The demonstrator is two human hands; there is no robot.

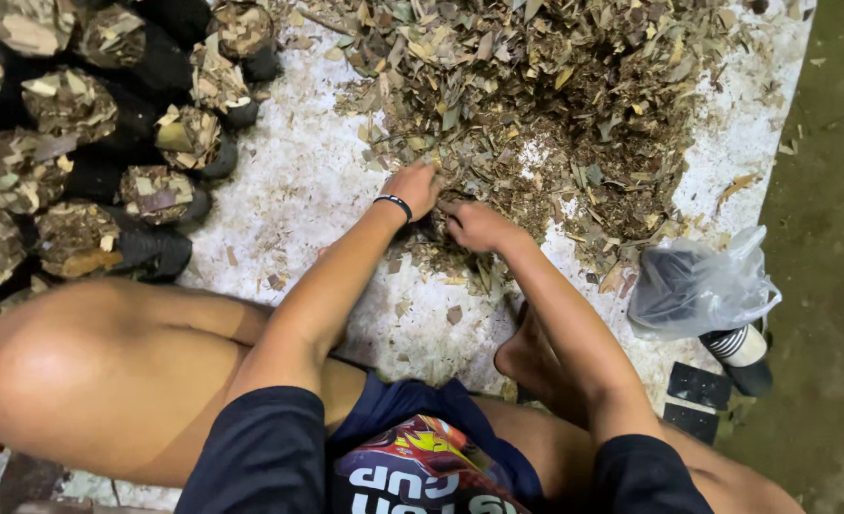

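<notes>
left hand [412,187]: sunk into the near edge of the dry leaf pile [536,105], fingers curled down among the leaves; how tightly it closes, and on what, cannot be told because the fingertips are buried.
wristband [393,203]: a thin black band with a pale edge around the left wrist.
right hand [477,226]: just beside the left, nearly touching it, knuckles up, fingers bent into the crumbled leaves at the pile's foot; whether it has hold of anything cannot be told.
dry leaf pile: a broad heap of brown and grey-green leaf pieces mixed with dark crumbs, spread over the far half of the white sheet [289,190], reaching to both hands.
filled black bags [146,190]: a cluster of small dark bags at the left, packed with the same leaf mix, lying on their sides with their open mouths showing.
clear plastic bag [698,281]: at the right edge of the sheet, near the pile, crumpled, with dark bags inside.
foot [527,357]: bare, planted on the sheet under the right forearm.
posture: squatting, left knee raised at the left of the view.
</notes>
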